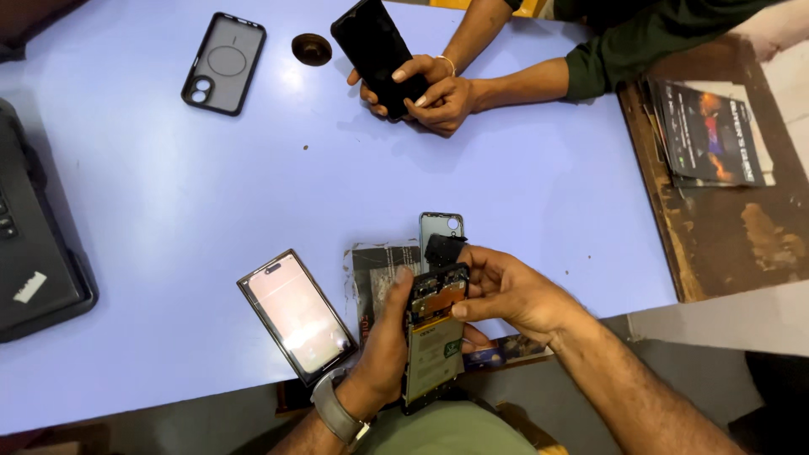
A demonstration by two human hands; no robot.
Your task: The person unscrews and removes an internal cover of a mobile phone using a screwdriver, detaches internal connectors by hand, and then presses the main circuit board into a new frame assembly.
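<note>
My left hand (386, 341) grips an opened phone (432, 337) by its left side, back cover off, with the battery and circuit board showing. My right hand (506, 291) pinches the phone's upper right edge near the board, fingers touching a small black part (443, 249) at the top. The removed grey back cover (440, 225) lies on the table just beyond the phone. A grey watch sits on my left wrist.
A second phone (297, 313) lies face up left of my hands on the lilac table (253, 185). Across the table another person's hands (425, 88) hold a black phone (377, 46). A dark phone case (223, 62), small brown dish (311, 49), laptop (34, 244) and magazines (712, 135) lie around.
</note>
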